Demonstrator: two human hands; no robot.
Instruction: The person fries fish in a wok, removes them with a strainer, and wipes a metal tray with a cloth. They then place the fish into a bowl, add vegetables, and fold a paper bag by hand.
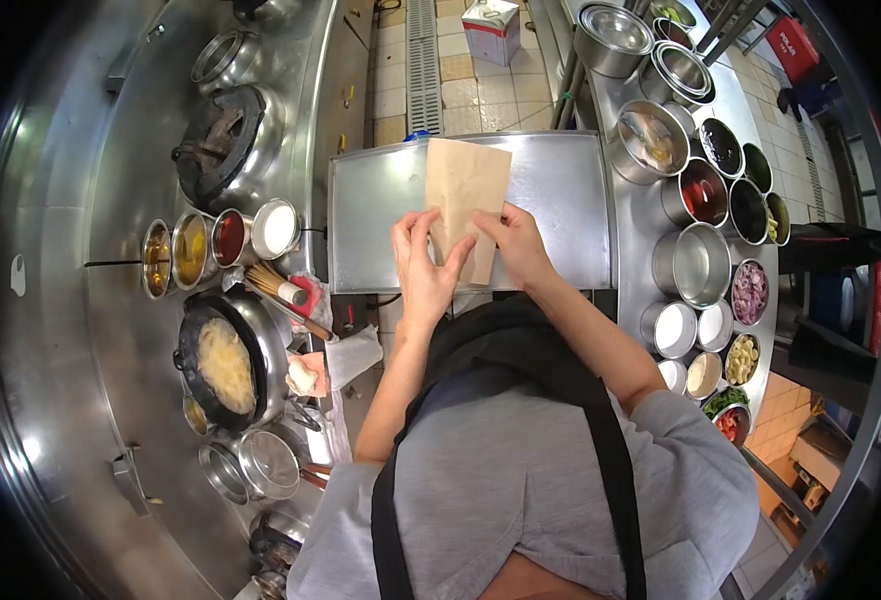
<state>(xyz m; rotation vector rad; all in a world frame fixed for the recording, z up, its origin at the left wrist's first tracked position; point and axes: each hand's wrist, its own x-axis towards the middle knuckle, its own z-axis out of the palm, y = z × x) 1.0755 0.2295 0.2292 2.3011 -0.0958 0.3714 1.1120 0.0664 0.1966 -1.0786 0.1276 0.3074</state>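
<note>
A flat brown paper bag or folded sheet (469, 175) lies over the steel table (371, 220) in front of me, its long side pointing away from my body. On its left edge rests my left hand (427, 258), thumb and fingers curved round the near part and gripping it. My right hand (517, 245) pinches the right edge of the paper between thumb and fingers. Whether anything is inside the paper cannot be seen.
At left, a wok (226, 365) holds food in bubbling oil, with sauce pots (229, 237) and a bamboo brush (279, 285) behind it. Steel pots (693, 264) and bowls of chopped onion (749, 292) line the right counter. A square tin (492, 32) stands beyond the table.
</note>
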